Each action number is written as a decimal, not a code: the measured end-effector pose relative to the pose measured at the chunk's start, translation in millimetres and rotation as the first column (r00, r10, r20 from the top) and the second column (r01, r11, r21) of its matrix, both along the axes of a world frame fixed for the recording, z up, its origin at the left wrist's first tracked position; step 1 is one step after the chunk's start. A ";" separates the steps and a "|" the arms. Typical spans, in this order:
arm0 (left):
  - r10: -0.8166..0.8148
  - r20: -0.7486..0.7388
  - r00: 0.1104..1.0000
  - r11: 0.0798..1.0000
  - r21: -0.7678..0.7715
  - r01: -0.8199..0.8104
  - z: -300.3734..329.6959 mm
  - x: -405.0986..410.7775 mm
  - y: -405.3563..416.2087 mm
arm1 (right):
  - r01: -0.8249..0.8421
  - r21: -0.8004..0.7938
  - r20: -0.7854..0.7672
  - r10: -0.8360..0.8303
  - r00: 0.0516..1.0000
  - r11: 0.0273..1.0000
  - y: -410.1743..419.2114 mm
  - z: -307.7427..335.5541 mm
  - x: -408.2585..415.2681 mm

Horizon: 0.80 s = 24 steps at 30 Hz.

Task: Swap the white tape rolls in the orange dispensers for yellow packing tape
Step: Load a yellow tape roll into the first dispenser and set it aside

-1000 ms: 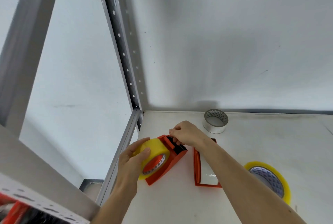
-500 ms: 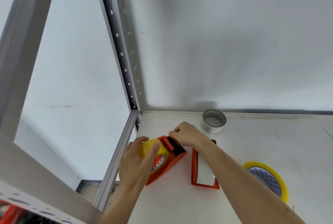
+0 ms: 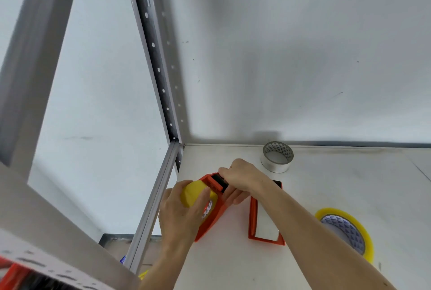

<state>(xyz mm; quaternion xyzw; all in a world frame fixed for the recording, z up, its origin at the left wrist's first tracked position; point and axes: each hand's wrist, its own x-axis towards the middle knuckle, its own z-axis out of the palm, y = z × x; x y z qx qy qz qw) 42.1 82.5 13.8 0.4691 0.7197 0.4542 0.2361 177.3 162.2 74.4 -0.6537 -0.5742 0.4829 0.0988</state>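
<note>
An orange dispenser [image 3: 213,215] lies tilted near the shelf's left edge with a yellow tape roll [image 3: 194,193] seated in it. My left hand [image 3: 179,212] wraps over that yellow roll and the dispenser's body. My right hand [image 3: 240,177] pinches at the dispenser's black front end. A second orange dispenser [image 3: 253,219] lies flat just to the right, holding a white roll [image 3: 265,224], partly under my right forearm. Another yellow tape roll [image 3: 363,226] lies flat at the right. A white roll [image 3: 277,156] stands by the back wall.
The white shelf [image 3: 349,177] ends at a grey metal rail [image 3: 154,201] on the left, with a perforated upright [image 3: 154,51] at the back corner. A grey wall closes the back. A shelf beam [image 3: 46,243] crosses the lower left.
My left hand has slid further over the yellow roll, covering more of it, and the roll sits deeper in the dispenser. My right hand stays at the dispenser's front end.
</note>
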 end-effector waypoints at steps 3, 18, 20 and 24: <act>0.000 0.066 0.998 1.000 0.002 0.000 -0.7 -1.8 -4.0 | 0.037 -0.008 -0.056 -0.037 0.998 0.999 -4.8 0.5 -4.4; -0.059 0.171 0.984 0.998 -0.019 0.063 5.8 -6.9 -6.9 | 0.140 0.044 -0.098 -0.135 0.986 0.989 -13.6 -11.0 -13.1; -0.051 0.203 0.978 0.998 -0.022 0.057 4.7 -8.0 -6.9 | 0.194 0.030 -0.148 -0.188 0.971 0.981 -14.4 -14.4 -14.3; -0.043 0.250 0.967 0.999 -0.003 0.045 6.2 -7.0 -8.1 | 0.225 0.185 -0.111 -0.207 0.972 0.957 -17.1 -29.7 -19.0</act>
